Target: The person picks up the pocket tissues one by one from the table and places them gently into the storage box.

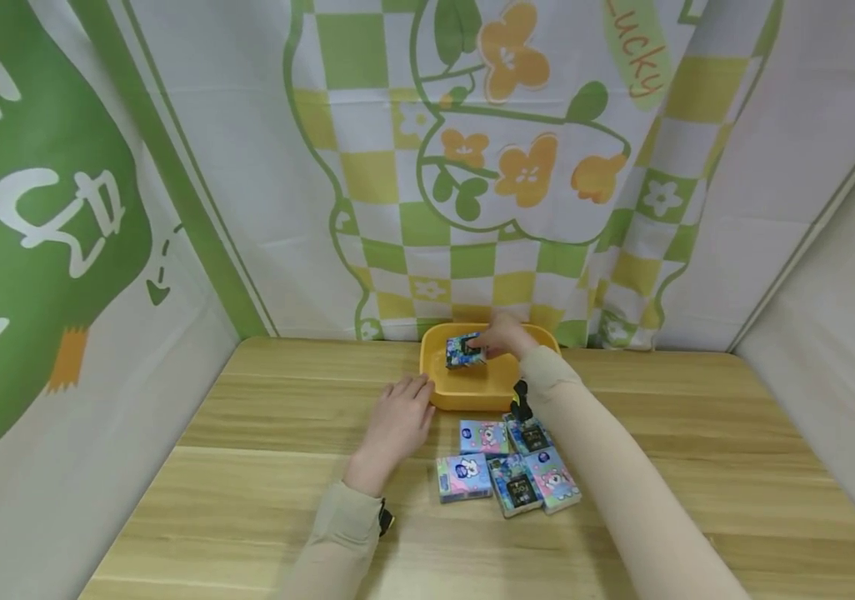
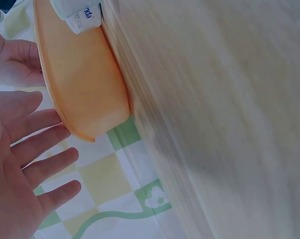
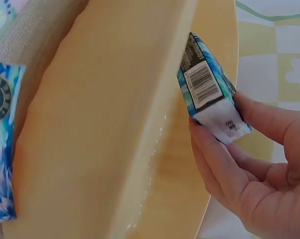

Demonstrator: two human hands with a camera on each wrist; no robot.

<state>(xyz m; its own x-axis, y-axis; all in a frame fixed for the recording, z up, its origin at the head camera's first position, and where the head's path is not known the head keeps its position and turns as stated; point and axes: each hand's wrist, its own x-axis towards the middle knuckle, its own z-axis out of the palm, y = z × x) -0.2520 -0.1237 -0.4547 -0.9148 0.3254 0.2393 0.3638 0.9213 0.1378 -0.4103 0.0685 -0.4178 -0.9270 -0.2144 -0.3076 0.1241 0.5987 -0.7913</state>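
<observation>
My right hand [image 1: 506, 337] pinches a small blue-patterned tissue pack [image 1: 462, 352] over the inside of a yellow plastic bin [image 1: 472, 401]. In the right wrist view, the thumb and fingers hold one end of this pack [image 3: 204, 84], its barcode and white end showing. My left hand [image 1: 400, 417] lies beside the bin's near left corner. Its fingers [image 2: 50, 142] are spread and nearly straight in the left wrist view, with fingertips right at the bin's rim. Several tissue packs, such as a pink-and-blue one [image 1: 465, 478] and a dark blue one [image 1: 515, 485], lie grouped in front of the bin.
The bin stands at the back of a wooden table [image 1: 262, 467], close to a checked, flowered curtain [image 1: 472, 258]. White fabric walls with green print [image 1: 45, 208] rise at the left and right. My right forearm reaches over the table beside the grouped packs.
</observation>
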